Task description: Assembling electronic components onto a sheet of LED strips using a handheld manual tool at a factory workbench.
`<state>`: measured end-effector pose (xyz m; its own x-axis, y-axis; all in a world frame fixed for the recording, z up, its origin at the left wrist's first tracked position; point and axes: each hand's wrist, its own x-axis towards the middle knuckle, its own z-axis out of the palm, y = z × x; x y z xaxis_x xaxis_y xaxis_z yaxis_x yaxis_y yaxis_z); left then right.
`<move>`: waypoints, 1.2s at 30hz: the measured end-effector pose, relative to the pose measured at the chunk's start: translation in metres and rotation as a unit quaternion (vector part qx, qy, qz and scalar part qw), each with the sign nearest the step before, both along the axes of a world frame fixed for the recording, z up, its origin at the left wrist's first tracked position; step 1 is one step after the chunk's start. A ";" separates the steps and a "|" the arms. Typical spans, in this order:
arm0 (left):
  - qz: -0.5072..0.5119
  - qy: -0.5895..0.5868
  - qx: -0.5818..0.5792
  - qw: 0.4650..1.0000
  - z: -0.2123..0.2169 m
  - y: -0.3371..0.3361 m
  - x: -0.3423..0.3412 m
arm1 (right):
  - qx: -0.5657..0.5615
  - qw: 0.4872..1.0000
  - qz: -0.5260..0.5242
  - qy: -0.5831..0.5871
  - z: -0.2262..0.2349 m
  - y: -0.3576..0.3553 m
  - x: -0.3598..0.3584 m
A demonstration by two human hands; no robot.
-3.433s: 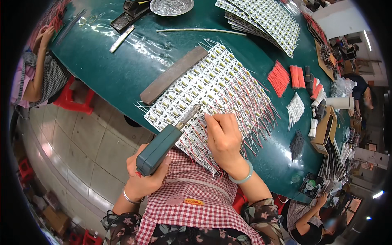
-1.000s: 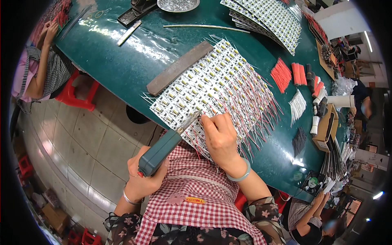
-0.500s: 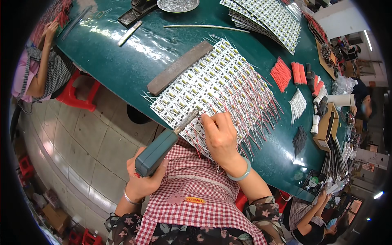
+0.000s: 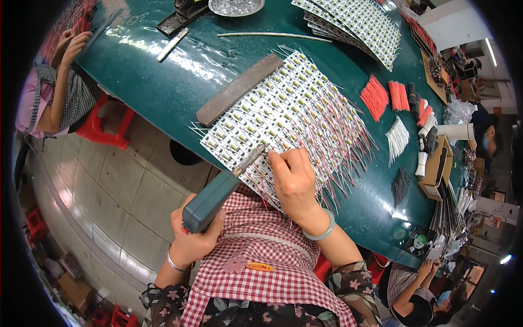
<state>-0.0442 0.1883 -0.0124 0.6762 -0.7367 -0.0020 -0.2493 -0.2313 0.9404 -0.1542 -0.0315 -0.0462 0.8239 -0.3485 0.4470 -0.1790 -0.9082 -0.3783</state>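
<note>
My left hand is closed round the dark green soldering gun. The gun's metal tip rests at or just above a panel of small circuit boards, near the panel's front side. Close beside that tip, my right hand is closed in a pinch low over the panel; what its fingertips hold is too small to make out. Thin red and white wires stick out thickly from the panel's right part, while its left part carries small yellowish-green components. A brown flat bar lies along the panel's far left edge.
On the green table lie stacked board panels, red wires, white wires and black wires. A metal dish stands at the far edge of view. Co-workers sit at left and lower right, near a red stool.
The soldering gun's body has shifted very slightly to the right with my left hand. My right hand stays nearly in place. The co-worker at left has moved their hands.
</note>
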 end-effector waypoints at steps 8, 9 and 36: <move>0.038 -0.019 -0.039 0.998 -0.004 0.005 -0.002 | -0.003 1.000 -0.007 0.000 0.001 0.001 0.000; 0.040 -0.008 -0.042 0.998 -0.004 0.005 -0.002 | -0.002 1.000 -0.007 0.000 0.001 0.001 0.000; 0.008 -0.001 -0.009 1.000 -0.001 0.021 -0.003 | -0.019 1.000 -0.014 0.003 0.006 0.017 -0.001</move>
